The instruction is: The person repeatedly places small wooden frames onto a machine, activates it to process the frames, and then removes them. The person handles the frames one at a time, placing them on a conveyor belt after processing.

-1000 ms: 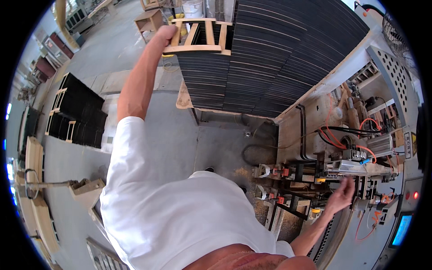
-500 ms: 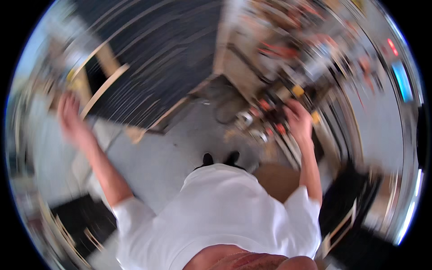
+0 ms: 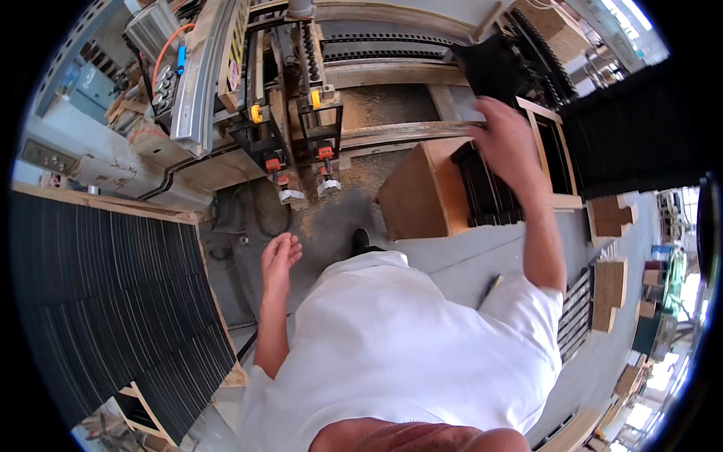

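Note:
My left hand (image 3: 279,260) is in front of my body with its fingers loosely bent, and no object shows in it. It hangs over the grey floor, near the machine's two clamp-like fittings with red blocks (image 3: 324,153) and yellow knobs (image 3: 256,114). My right hand (image 3: 508,143) is stretched out forward and right, slightly blurred, with fingers extended and nothing visible in them. Below it stands a brown wooden box (image 3: 414,192) beside black slatted pieces (image 3: 486,188). Just beyond its fingers lies a dark black part (image 3: 482,64) on the machine.
A large stack of black strips (image 3: 105,301) fills the left side. Another black stack (image 3: 633,132) stands at the far right, near wooden blocks (image 3: 610,294). Sawdust lies under the machine's rails (image 3: 399,134). An aluminium profile (image 3: 197,105) and orange hose (image 3: 162,53) are at the upper left.
My view and body have turned right, so the machine now lies ahead and the black stack lies left. My right hand has left the clamp fittings; my left hand has come in toward my body.

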Available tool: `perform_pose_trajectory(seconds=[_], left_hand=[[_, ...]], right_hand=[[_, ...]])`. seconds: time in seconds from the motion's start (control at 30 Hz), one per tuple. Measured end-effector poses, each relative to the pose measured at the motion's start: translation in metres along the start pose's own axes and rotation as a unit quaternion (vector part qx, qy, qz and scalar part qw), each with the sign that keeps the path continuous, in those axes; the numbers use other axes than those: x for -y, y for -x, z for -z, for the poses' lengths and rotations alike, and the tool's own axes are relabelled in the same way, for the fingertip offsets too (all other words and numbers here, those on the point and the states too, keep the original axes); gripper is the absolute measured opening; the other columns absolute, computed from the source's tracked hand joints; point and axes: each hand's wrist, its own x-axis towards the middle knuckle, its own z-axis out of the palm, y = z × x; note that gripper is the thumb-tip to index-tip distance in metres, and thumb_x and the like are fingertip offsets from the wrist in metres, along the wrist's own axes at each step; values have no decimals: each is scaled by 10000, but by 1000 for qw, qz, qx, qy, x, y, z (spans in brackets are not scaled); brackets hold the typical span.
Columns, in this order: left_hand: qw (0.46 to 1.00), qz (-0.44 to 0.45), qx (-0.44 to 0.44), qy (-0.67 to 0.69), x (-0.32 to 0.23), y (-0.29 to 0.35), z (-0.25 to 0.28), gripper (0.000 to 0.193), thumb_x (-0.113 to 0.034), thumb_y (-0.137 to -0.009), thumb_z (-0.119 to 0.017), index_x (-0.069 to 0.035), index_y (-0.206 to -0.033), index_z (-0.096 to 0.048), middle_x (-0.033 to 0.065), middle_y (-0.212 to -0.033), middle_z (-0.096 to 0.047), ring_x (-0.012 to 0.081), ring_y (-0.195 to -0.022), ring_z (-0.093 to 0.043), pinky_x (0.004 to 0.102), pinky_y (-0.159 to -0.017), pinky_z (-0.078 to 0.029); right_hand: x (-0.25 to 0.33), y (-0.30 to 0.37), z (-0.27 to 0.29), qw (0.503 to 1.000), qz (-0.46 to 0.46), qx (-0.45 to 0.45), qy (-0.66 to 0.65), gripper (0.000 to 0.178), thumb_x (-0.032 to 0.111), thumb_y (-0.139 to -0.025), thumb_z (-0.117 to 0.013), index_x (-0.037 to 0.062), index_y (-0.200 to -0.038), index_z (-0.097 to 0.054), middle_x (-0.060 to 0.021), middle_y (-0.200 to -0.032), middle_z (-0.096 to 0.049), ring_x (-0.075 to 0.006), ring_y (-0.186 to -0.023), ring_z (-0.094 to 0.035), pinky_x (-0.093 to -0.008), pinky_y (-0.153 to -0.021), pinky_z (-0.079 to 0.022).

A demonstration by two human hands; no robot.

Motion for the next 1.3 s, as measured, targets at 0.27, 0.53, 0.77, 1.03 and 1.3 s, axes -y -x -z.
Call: perform_pose_trajectory(seconds=[0.27,0.53,0.77,1.03,1.3], left_hand=[[997,-29,22,-70,-54,-90,-70,316,-259,-967,-570,-26,-1180,-579,81,-1072,-652,150,-920,-644,281,-781,-535],[992,-110,42,-49,-117,-163,-155,272,-204,-981,-536,-16,-1175,-564,78,-1058,-648,151,-920,-640,286,-784,-534],[984,-179,-4,-15,-187,-261,-181,259,-189,-979,-528,-10,-1161,-570,74,-1030,-652,157,-898,-642,283,-769,-541],[983,-114,-80,122,-254,-435,-221,301,-270,-948,-570,-26,-1124,-584,78,-1003,-645,176,-882,-625,325,-761,-526],[978,-36,-185,91,-303,-563,-236,511,-524,-942,-501,-32,-1073,-548,80,-897,-553,174,-733,-494,374,-672,-421]], right_hand=[[-70,68,41,920,-379,80,-60,264,175,-851,-694,20,-1012,-554,-79,-842,-555,-149,-743,-508,-292,-693,-449],[-89,60,51,918,-373,30,-134,217,85,-906,-619,8,-1104,-571,-87,-917,-609,-137,-798,-552,-284,-747,-465],[-77,31,70,917,-337,-41,-209,330,39,-927,-581,-12,-1251,-553,-96,-1149,-630,-129,-971,-583,-250,-819,-457],[-29,-40,62,923,-301,-20,-240,318,-11,-867,-637,-18,-1183,-598,-44,-977,-634,-97,-825,-545,-226,-738,-446],[-15,-83,46,954,-238,47,-176,292,-25,-825,-676,-7,-1110,-615,-87,-900,-645,-140,-722,-536,-244,-676,-441]])
